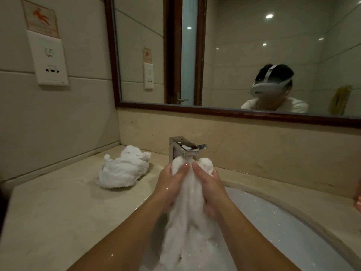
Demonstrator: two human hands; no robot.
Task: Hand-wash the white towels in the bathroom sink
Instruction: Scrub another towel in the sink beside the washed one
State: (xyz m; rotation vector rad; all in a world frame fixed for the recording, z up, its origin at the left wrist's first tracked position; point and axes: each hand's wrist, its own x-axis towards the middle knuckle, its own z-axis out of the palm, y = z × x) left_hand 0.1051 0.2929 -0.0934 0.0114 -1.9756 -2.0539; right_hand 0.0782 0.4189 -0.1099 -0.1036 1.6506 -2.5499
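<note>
A wet white towel (188, 208) hangs bunched between both my hands above the white sink basin (277, 218); its lower end trails down into the basin. My left hand (172, 184) grips its upper part from the left, and my right hand (210, 187) grips it from the right, thumbs meeting near the top. The towel's top reaches just under the chrome tap (185, 148). A second white towel (124, 168) lies crumpled on the beige counter (58, 210), left of the tap.
A wood-framed mirror (234, 55) covers the wall behind the tap and reflects a person wearing a headset. A white socket plate (49, 61) is on the left tiled wall. Part of another hand (358, 200) shows at the right edge.
</note>
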